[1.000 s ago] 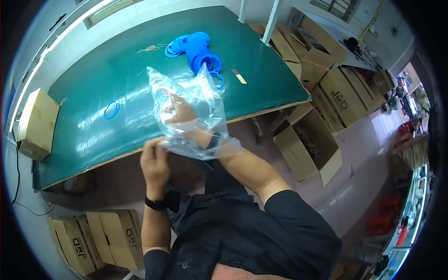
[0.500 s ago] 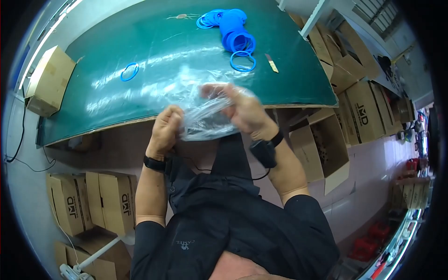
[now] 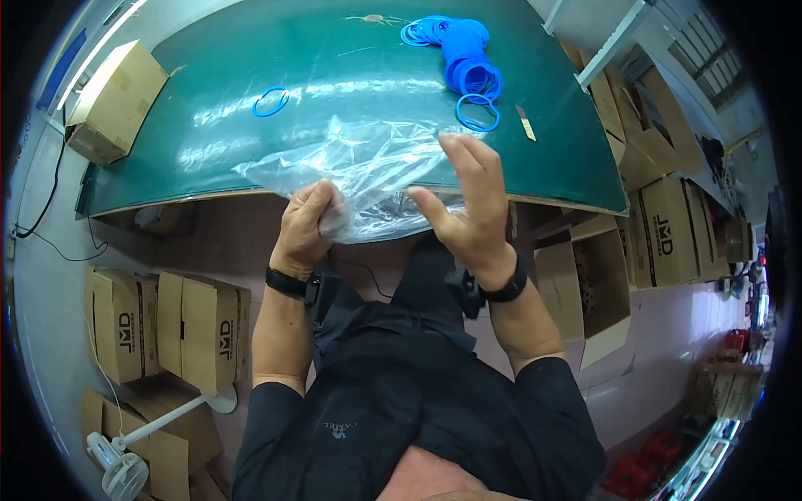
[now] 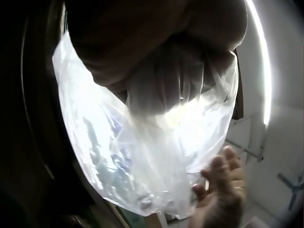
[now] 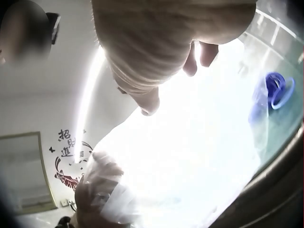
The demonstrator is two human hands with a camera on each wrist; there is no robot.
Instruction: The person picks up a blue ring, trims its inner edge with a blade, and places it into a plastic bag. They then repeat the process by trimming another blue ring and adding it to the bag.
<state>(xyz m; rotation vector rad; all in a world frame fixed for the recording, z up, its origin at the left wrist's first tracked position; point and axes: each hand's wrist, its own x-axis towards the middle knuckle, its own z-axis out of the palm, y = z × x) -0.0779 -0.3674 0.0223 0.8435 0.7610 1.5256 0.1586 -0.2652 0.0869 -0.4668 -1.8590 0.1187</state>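
Observation:
A clear plastic bag [image 3: 380,179] hangs over the front edge of the green table [image 3: 209,159]. My left hand [image 3: 307,221] grips the bag at its near left side, its fingers curled into the film. In the left wrist view the gathered film [image 4: 152,156] spreads below that hand. My right hand [image 3: 476,200] is at the bag's right side, fingers raised and thumb spread apart, holding nothing. The right wrist view shows the bag [image 5: 190,142] washed out by glare beneath the right hand [image 5: 166,42].
Blue rings [image 3: 468,54] lie bundled at the back right, with a loose ring [image 3: 478,113] in front. Another ring [image 3: 270,102] lies at left. A utility knife [image 3: 525,123] rests near the right edge, a carton [image 3: 117,100] at far left. An open box [image 3: 606,284] stands on the floor.
The right hand was inside the bag, then came out and now stands open at its right. The left hand has taken a grip on the bag. The head view has shifted.

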